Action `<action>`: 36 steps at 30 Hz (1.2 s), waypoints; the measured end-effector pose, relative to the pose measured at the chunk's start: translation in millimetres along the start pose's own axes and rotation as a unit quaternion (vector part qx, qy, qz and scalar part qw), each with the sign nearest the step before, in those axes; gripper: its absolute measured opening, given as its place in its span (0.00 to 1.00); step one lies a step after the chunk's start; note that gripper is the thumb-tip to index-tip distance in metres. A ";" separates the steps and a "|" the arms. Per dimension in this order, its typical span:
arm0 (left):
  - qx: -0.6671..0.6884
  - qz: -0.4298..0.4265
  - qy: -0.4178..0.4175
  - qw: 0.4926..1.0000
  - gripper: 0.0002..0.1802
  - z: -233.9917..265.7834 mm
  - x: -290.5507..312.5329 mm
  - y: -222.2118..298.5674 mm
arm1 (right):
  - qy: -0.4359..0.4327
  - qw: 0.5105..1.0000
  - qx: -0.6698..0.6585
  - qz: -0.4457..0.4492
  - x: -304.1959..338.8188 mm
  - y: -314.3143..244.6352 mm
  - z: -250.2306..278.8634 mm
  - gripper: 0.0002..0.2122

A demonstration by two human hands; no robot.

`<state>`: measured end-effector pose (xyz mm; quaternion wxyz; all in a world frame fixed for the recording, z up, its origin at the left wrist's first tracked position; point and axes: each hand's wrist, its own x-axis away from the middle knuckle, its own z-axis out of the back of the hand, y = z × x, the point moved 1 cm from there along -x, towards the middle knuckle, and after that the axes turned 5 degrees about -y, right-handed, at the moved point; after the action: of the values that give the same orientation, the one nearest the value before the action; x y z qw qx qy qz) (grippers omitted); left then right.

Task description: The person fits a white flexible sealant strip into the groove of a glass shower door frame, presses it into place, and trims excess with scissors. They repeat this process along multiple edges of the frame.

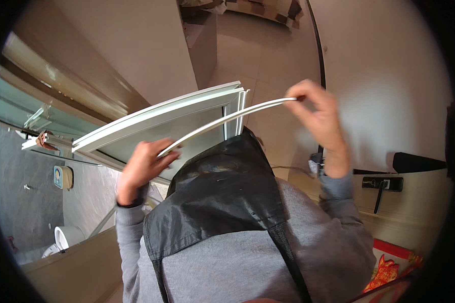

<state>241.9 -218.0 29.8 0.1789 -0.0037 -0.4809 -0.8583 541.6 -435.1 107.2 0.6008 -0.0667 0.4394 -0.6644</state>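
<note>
A long, thin white strip (222,120) runs between my two hands, bowed slightly upward. My left hand (145,162) is closed round its near left end. My right hand (316,108) pinches the far right end, with the fingers bent over it. Just beyond the strip stands a white-framed glazed panel (162,113), which looks like a door or window leaf. Its right end shows grooved frame profiles. The strip passes in front of this panel; whether it touches it, I cannot tell. Part of the panel is hidden behind my black apron (217,197).
To the right is a pale door with a black handle (381,187). At the left, beyond glass, a grey-walled bathroom holds a white toilet (68,236). A white rail (48,142) adjoins the panel's left end. Tiled floor (265,50) stretches ahead, with boxes at the far end.
</note>
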 end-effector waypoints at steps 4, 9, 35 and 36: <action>-0.116 0.065 -0.056 0.990 0.14 26.0 21.3 -27.1 | -0.037 0.993 -0.083 -0.079 16.4 59.5 -75.4 0.06; 0.088 0.136 -0.106 0.981 0.16 23.7 18.4 -54.2 | -0.028 0.984 -0.110 -0.135 16.0 93.5 -109.5 0.04; -0.099 0.165 -0.069 0.979 0.09 79.1 -18.8 -45.3 | -0.240 0.968 -0.054 -0.048 -69.2 140.3 -92.9 0.07; -0.099 0.143 -0.071 0.982 0.09 74.7 -17.6 -45.0 | -0.210 0.977 -0.029 -0.035 -60.3 137.2 -94.6 0.06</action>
<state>232.0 -129.6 29.7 0.2636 -0.1508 -0.4000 -0.8647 601.0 -320.9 -14.7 0.6537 -0.2373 0.3199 -0.6434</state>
